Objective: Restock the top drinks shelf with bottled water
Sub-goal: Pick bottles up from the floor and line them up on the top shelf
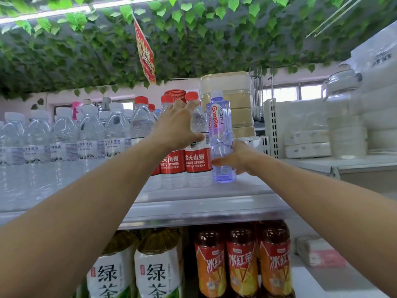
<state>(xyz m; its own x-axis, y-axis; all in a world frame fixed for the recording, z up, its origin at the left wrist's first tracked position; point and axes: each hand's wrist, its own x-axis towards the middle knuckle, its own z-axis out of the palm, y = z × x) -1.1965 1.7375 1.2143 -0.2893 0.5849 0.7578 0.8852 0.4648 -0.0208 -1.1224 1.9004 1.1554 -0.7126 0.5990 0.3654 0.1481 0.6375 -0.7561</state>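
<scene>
right fingers (219,162): curled round the lower body of the Ganten bottle (219,123), thumb in front, the rest behind; firm hold
left fingers (189,105): spread, fairly straight, laid against the necks of the red-label bottles (196,160); bracing, not gripping
right hand (238,157): low on the bottle, coming in from the right
left hand (176,127): palm against the red-label row, just left of the Ganten bottle
bottle position: on the top shelf (204,201), right end of the water row, touching the nearest red-label bottle; base looks at or just off the shelf surface, can't tell which
bottle axis: long axis vertical, cap up, label facing the camera
step: placing, judged nearly done
next move: seat the base flat, snug it to the row, release without tipping the neighbours
around: white-cap bottles (90,134) fill the shelf's left; tea bottles (240,261) on the shelf below
</scene>
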